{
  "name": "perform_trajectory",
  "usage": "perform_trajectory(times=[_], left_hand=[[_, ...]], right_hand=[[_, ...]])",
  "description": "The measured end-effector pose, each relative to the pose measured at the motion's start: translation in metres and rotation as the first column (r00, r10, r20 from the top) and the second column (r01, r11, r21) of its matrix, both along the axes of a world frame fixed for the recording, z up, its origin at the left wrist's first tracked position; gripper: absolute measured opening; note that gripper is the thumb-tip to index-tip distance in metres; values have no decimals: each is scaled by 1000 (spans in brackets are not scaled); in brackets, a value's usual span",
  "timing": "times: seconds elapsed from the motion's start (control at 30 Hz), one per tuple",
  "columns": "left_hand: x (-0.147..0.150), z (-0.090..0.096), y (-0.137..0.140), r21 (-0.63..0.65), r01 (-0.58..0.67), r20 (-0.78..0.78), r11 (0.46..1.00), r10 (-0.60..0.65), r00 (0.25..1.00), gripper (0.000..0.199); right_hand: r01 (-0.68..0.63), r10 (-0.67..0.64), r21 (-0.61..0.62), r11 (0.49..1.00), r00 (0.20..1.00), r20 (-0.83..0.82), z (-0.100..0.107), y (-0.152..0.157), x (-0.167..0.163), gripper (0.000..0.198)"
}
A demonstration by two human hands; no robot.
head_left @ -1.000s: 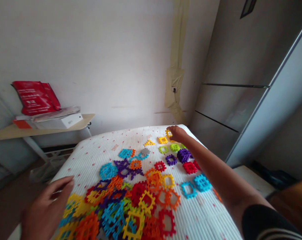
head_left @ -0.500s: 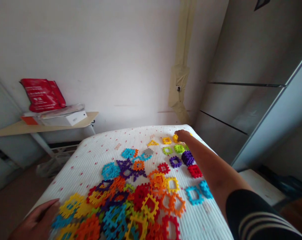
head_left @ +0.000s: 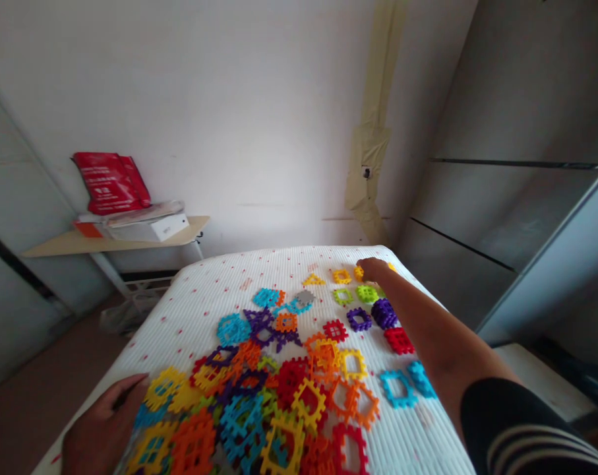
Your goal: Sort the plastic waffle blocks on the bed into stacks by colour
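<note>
My right hand (head_left: 374,269) reaches to the far right of the padded white surface (head_left: 180,316). Its fingers are closed on a yellow plastic building piece (head_left: 358,272), partly covered by the hand. Beside it lie a yellow square frame (head_left: 341,276) and a yellow triangle (head_left: 313,280). Nearer me are green pieces (head_left: 366,293), purple pieces (head_left: 384,313), a red piece (head_left: 399,340) and a blue square frame (head_left: 398,388). At lower left, my left hand (head_left: 103,422) rests with fingers apart against the mixed pile, near a yellow window piece (head_left: 165,389); its lower part is cut off.
A heap of orange, red, blue and yellow pieces (head_left: 291,386) covers the near middle. On the left, a wooden table (head_left: 56,245) bears a red bag (head_left: 109,183) and a white box (head_left: 165,227). A grey cabinet (head_left: 477,218) stands right, and a wall (head_left: 259,132) behind.
The view has swung slightly left, so everything sits further right in the picture. My right hand stays at the yellow pieces and my left hand stays beside the pile.
</note>
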State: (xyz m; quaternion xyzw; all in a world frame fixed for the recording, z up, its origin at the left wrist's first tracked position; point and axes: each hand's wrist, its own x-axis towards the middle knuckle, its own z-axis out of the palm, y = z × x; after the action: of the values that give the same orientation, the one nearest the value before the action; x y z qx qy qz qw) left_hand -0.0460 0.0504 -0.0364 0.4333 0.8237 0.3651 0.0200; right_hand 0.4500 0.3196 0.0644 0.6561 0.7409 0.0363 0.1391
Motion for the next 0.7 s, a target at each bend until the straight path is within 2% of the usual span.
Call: perform_trajectory(times=[0.07, 0.13, 0.2, 0.27, 0.33, 0.4, 0.47, 0.57, 0.7], left_hand=[[21, 20, -6, -50, -44, 68, 998, 47, 997, 19], [41, 36, -13, 6, 34, 177, 999, -34, 984, 23], [56, 45, -19, 63, 66, 219, 996, -78, 973, 33], [65, 49, -25, 71, 47, 213, 996, -61, 975, 35], [70, 51, -29, 82, 39, 208, 996, -56, 976, 35], [72, 51, -31, 98, 45, 206, 994, -65, 976, 34], [74, 51, -31, 115, 57, 206, 992, -80, 975, 34], [76, 51, -30, 126, 68, 215, 990, -94, 972, 34], [74, 47, -26, 125, 70, 236, 990, -98, 967, 35]], right_hand=[[-27, 27, 30, 999, 1000, -8, 5, -4, -2, 37], [-71, 73, 82, 994, 997, -23, 12, -8, -6, 51], [-130, 138, 151, 980, 990, -42, 20, -14, -13, 58], [-218, 239, 225, 950, 968, -73, 25, -27, -22, 58], [-361, 421, 328, 873, 897, -132, 24, -52, -33, 53], [-501, 604, 398, 769, 774, -192, 15, -87, -44, 47], [-588, 726, 452, 671, 643, -243, 2, -126, -54, 43], [-621, 786, 485, 615, 526, -323, -22, -175, -67, 39], [-632, 810, 506, 587, 471, -350, -42, -208, -76, 30]])
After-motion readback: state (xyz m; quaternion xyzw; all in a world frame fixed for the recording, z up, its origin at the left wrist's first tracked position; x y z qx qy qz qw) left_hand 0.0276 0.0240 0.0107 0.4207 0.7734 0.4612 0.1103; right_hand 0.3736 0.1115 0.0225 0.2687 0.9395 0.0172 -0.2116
